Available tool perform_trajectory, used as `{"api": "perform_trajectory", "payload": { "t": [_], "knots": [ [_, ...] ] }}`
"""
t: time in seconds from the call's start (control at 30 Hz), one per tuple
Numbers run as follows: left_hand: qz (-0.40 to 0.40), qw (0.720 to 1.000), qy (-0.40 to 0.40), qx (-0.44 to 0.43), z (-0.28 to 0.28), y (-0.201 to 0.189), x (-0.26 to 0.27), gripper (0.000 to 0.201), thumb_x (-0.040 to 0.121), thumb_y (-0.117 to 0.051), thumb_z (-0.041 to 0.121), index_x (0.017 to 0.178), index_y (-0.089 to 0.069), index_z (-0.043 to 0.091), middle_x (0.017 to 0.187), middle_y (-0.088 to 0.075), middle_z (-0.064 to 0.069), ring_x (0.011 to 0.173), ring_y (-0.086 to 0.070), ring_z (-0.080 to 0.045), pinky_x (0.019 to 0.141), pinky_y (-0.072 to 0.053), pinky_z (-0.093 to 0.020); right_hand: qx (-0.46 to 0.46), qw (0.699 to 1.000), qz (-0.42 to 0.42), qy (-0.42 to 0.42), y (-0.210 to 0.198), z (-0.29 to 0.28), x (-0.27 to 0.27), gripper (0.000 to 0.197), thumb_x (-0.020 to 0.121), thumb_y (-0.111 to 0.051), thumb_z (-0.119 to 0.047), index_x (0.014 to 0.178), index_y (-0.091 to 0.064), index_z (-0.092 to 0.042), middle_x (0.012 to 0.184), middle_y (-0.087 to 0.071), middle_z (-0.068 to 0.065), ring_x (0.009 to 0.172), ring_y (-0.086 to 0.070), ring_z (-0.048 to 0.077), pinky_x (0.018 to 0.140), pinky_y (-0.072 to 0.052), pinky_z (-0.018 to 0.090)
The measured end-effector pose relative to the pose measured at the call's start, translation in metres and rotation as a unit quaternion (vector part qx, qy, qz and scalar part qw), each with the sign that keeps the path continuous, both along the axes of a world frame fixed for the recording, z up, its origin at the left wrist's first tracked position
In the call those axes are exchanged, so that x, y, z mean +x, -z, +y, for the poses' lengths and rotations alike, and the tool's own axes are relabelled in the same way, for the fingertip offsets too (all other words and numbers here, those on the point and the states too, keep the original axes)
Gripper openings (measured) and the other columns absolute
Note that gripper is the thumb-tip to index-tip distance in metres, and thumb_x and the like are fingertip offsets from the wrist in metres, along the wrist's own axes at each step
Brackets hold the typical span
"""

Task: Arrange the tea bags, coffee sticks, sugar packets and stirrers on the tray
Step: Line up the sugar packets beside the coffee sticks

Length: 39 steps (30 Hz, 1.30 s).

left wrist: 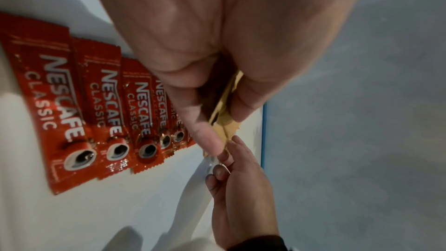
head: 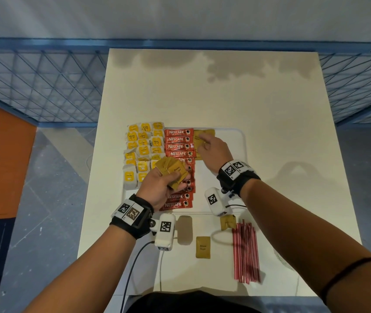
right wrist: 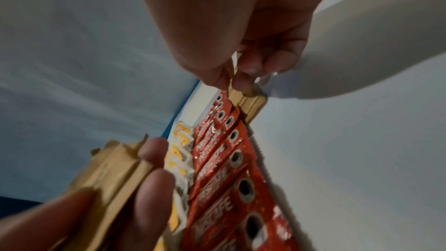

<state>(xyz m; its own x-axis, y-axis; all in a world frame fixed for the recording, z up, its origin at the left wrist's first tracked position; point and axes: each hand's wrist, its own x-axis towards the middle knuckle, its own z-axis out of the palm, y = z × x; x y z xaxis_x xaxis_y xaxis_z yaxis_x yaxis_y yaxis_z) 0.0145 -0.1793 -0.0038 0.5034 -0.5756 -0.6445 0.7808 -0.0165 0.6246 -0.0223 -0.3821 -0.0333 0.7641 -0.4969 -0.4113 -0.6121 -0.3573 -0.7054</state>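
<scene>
Yellow tea bags [head: 144,150] fill the left of the white tray [head: 240,141], with red coffee sticks [head: 179,141] in a column beside them. My left hand [head: 175,179] grips a fanned stack of brown sugar packets [head: 172,169] over the coffee sticks [left wrist: 101,106]. My right hand [head: 205,143] is at the far end of the tray and pinches one sugar packet [right wrist: 233,72] between thumb and forefinger, just above the sugar packets [right wrist: 251,104] lying right of the coffee sticks. Red-and-white stirrers [head: 245,254] lie on the table near me.
Two loose sugar packets [head: 203,247] [head: 227,222] lie on the white table [head: 225,91] in front of the tray. A cable runs off the near table edge. A blue mesh fence stands behind, and an orange cabinet [head: 1,159] is to the left.
</scene>
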Motion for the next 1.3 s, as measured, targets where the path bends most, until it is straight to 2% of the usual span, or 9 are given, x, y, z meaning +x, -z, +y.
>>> {"api": "perform_trajectory", "payload": {
  "t": [0.07, 0.17, 0.3, 0.43, 0.53, 0.87, 1.03, 1.17, 1.3],
  "knots": [
    [0.003, 1.0, -0.011, 0.009, 0.0, 0.0, 0.0, 0.028, 0.099, -0.054, -0.003, 0.121, -0.062, 0.013, 0.118, -0.072, -0.018, 0.102, -0.073, -0.031, 0.067, -0.063, -0.028, 0.039, 0.999, -0.033, 0.002, -0.006, 0.009, -0.01, 0.038, 0.102, -0.056, -0.029, 0.139, -0.062, -0.025, 0.115, -0.068, -0.003, 0.1, -0.062, 0.01, 0.092, -0.05, 0.03],
    [-0.006, 0.999, -0.021, 0.026, 0.0, 0.0, 0.0, 0.025, 0.098, -0.06, 0.003, 0.12, -0.063, 0.015, 0.115, -0.073, -0.02, 0.092, -0.074, -0.027, 0.062, -0.061, -0.026, 0.087, 0.994, -0.071, -0.002, -0.011, 0.023, -0.028, 0.026, 0.1, -0.06, -0.042, 0.118, -0.074, -0.03, 0.105, -0.073, -0.013, 0.097, -0.067, 0.007, 0.093, -0.057, 0.04],
    [-0.045, 0.998, -0.007, 0.045, 0.0, 0.003, -0.002, 0.028, 0.095, -0.067, 0.011, 0.122, -0.065, 0.017, 0.11, -0.074, -0.017, 0.081, -0.072, -0.024, 0.056, -0.057, -0.023, 0.142, 0.986, -0.087, 0.005, -0.018, 0.036, -0.048, 0.019, 0.101, -0.061, -0.038, 0.104, -0.077, -0.028, 0.084, -0.07, -0.018, 0.071, -0.061, -0.008, 0.074, -0.051, 0.026],
    [-0.085, 0.994, 0.037, 0.057, -0.001, 0.001, -0.005, 0.029, 0.091, -0.073, 0.016, 0.12, -0.07, 0.014, 0.094, -0.073, -0.013, 0.07, -0.066, -0.021, 0.052, -0.051, -0.022, 0.159, 0.981, -0.108, 0.005, -0.017, 0.041, -0.059, 0.012, 0.098, -0.069, -0.031, 0.1, -0.079, -0.024, 0.086, -0.073, -0.02, 0.08, -0.065, -0.004, 0.08, -0.053, 0.024],
    [-0.097, 0.993, 0.048, 0.056, -0.002, -0.002, -0.008, 0.025, 0.093, -0.071, 0.017, 0.117, -0.071, 0.012, 0.09, -0.073, -0.012, 0.068, -0.064, -0.019, 0.053, -0.05, -0.024, 0.142, 0.985, -0.096, 0.009, -0.015, 0.04, -0.062, 0.017, 0.095, -0.072, -0.03, 0.107, -0.08, -0.02, 0.102, -0.077, -0.01, 0.097, -0.07, 0.007, 0.092, -0.056, 0.03],
    [-0.068, 0.994, 0.042, 0.076, -0.001, 0.001, -0.006, 0.022, 0.101, -0.059, 0.011, 0.118, -0.064, -0.002, 0.096, -0.073, -0.018, 0.072, -0.069, -0.023, 0.052, -0.055, -0.025, -0.019, 0.994, -0.036, 0.105, -0.01, -0.008, -0.048, 0.017, 0.097, -0.067, -0.033, 0.1, -0.081, -0.023, 0.1, -0.078, -0.01, 0.092, -0.071, 0.01, 0.086, -0.054, 0.027],
    [-0.059, 0.994, 0.057, 0.077, -0.001, 0.0, -0.005, 0.017, 0.102, -0.057, 0.011, 0.115, -0.067, 0.006, 0.091, -0.071, -0.017, 0.071, -0.068, -0.021, 0.054, -0.057, -0.025, -0.063, 0.993, 0.029, 0.098, 0.007, -0.02, -0.04, 0.028, 0.095, -0.066, -0.034, 0.076, -0.078, -0.016, 0.078, -0.076, -0.003, 0.075, -0.07, 0.02, 0.073, -0.058, 0.032],
    [-0.068, 0.991, 0.068, 0.094, 0.002, 0.0, -0.004, 0.015, 0.1, -0.061, 0.014, 0.109, -0.07, 0.007, 0.083, -0.067, -0.018, 0.066, -0.061, -0.021, 0.056, -0.055, -0.024, -0.078, 0.991, 0.062, 0.091, 0.012, -0.019, -0.036, 0.047, 0.093, -0.066, -0.038, 0.052, -0.059, -0.017, 0.051, -0.056, -0.007, 0.055, -0.058, 0.02, 0.06, -0.048, 0.029],
    [-0.078, 0.99, 0.059, 0.102, 0.002, 0.0, -0.005, 0.013, 0.098, -0.064, 0.015, 0.106, -0.07, 0.006, 0.078, -0.065, -0.017, 0.058, -0.059, -0.019, 0.052, -0.052, -0.024, -0.082, 0.99, 0.063, 0.093, 0.01, -0.017, -0.034, 0.049, 0.093, -0.067, -0.037, 0.05, -0.051, -0.019, 0.051, -0.052, -0.006, 0.055, -0.055, 0.02, 0.061, -0.047, 0.03]
  ]
}}
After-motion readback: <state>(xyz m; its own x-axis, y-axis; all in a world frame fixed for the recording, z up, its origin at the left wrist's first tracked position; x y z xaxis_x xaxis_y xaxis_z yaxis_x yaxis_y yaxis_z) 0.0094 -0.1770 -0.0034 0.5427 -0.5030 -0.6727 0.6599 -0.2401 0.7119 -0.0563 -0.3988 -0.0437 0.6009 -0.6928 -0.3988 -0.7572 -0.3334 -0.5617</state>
